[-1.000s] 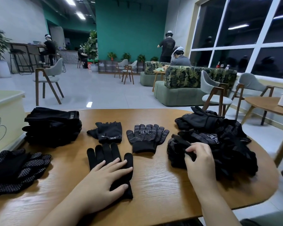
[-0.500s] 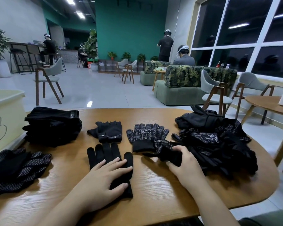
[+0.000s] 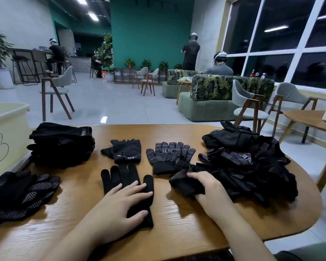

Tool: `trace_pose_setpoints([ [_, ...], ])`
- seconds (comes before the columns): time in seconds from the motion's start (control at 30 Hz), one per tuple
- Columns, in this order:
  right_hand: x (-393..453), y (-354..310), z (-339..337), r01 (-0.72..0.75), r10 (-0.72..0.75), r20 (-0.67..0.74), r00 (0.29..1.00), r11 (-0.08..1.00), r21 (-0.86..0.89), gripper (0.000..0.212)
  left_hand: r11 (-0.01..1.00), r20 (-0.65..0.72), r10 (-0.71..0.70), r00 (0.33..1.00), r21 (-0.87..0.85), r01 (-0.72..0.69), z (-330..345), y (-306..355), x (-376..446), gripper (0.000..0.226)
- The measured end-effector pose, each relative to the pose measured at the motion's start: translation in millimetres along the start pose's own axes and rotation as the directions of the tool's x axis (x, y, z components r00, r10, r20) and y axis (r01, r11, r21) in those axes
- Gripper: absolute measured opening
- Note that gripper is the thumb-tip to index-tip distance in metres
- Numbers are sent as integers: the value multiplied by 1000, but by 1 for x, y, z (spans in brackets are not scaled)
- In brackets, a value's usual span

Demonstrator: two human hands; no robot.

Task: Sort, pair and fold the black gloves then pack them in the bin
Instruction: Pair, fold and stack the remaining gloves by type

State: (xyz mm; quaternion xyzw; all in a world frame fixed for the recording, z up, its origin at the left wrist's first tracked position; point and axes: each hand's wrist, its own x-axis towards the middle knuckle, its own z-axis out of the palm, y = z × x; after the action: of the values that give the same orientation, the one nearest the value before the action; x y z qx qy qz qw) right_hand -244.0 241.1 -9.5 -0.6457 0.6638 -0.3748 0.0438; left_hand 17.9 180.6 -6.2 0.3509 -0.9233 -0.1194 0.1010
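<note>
Gloves sorted into groups across wooden table [image 3: 177, 219]. Plain black knit glove [image 3: 124, 178] flat at centre, under left hand [image 3: 119, 210]; fingers straight and spread, pressing it down, gripping nothing. Dotted glove [image 3: 184, 178] pinched in right hand [image 3: 209, 193], fingers curled round its bunched fabric, just in front of unsorted heap [image 3: 252, 161] at right. Second dotted glove [image 3: 167, 155], white logo on palm, flat just beyond right hand. Fingerless glove [image 3: 124, 150] with white print at cuff beyond plain one. Folded stack [image 3: 62, 144] at far left; loose dotted gloves [image 3: 21, 193] at near left edge. Pale bin [image 3: 6, 132] marked "B" at left table edge.

Versus 0.5 s ago: right hand nearer to body and a little right; held glove dragged along, more crumpled against heap. Versus 1.0 s ago: right hand off top of heap. Left hand unchanged in both.

All gloves black; dotted type shows white grip specks
</note>
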Motion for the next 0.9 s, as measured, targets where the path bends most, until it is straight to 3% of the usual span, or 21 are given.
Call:
trace_pose_setpoints([
  [0.13, -1, -2, -3, 41, -28, -256, 966, 998, 45, 81, 1000, 0, -18, 1000, -11, 18, -1, 2, -1, 46],
  [0.2, 0, -5, -5, 80, -62, -345, 936, 996, 38, 84, 1000, 0, -9, 1000, -16, 9, -1, 2, -1, 54],
  [0.3, 9, -17, -11, 109, -43, -439, 898, 986, 127, 78, 1000, -6, -11, 1000, -13, 11, -1, 1, 0, 65],
  [0.4, 33, -32, -22, 54, 78, -452, 889, 961, 271, 62, 1000, -11, -8, 1000, -14, 8, -1, 1, 0, 65],
  [0.47, 57, -44, -28, 13, 126, -410, 903, 948, 319, 43, 1000, -7, -9, 1000, -10, 9, -1, 2, 0, 63],
  [0.53, 82, -56, -34, -17, 153, -347, 925, 931, 364, 39, 1000, -4, -8, 1000, -17, 8, -1, 1, 0, 57],
  [0.67, 118, -69, -33, -27, 130, -157, 979, 848, 530, 75, 1000, -2, -4, 1000, -12, 4, 0, 0, 1, 47],
  [0.73, 125, -58, -22, -103, 168, -46, 985, 776, 622, 78, 1000, -3, -1, 1000, -24, 1, 1, -1, 2, 45],
  [0.8, 115, -43, -5, -282, 251, 132, 959, 792, 542, 57, 999, 1, 4, 1000, -35, -4, 0, -2, 1, 43],
  [0.9, 80, -29, 12, -397, 300, 309, 903, 857, 329, 20, 999, -7, 6, 1000, -41, -7, -1, 0, 0, 37],
])
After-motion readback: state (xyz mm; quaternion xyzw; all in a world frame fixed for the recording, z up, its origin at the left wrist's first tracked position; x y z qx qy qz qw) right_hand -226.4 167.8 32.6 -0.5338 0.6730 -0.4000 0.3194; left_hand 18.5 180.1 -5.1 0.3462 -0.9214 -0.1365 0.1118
